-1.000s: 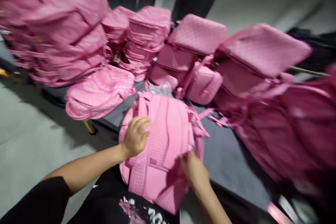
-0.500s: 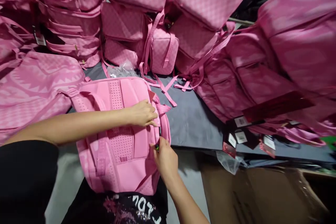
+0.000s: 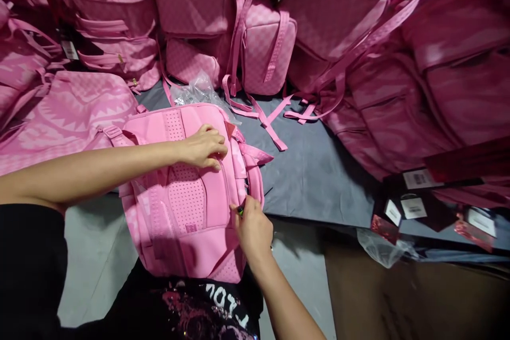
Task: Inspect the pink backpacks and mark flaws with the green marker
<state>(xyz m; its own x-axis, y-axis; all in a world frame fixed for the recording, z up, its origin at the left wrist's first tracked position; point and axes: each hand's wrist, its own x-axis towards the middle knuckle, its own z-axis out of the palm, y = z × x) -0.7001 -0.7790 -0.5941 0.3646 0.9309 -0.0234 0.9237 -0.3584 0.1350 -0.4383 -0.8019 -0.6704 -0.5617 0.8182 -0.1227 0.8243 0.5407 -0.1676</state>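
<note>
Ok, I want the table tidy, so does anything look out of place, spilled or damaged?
Nothing looks spilled or plainly damaged. The crumpled clear plastic just beyond the backpack looks odd, like stray wrapping left on the dark table cover. The loose pink straps also look untidy, trailing across each other.

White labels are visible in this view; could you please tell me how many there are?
5: a far-left label beside the stacked pink bags; at right, an upper label, a lower-left label, a middle label and a rightmost label. More may be hidden among the bags.
</note>
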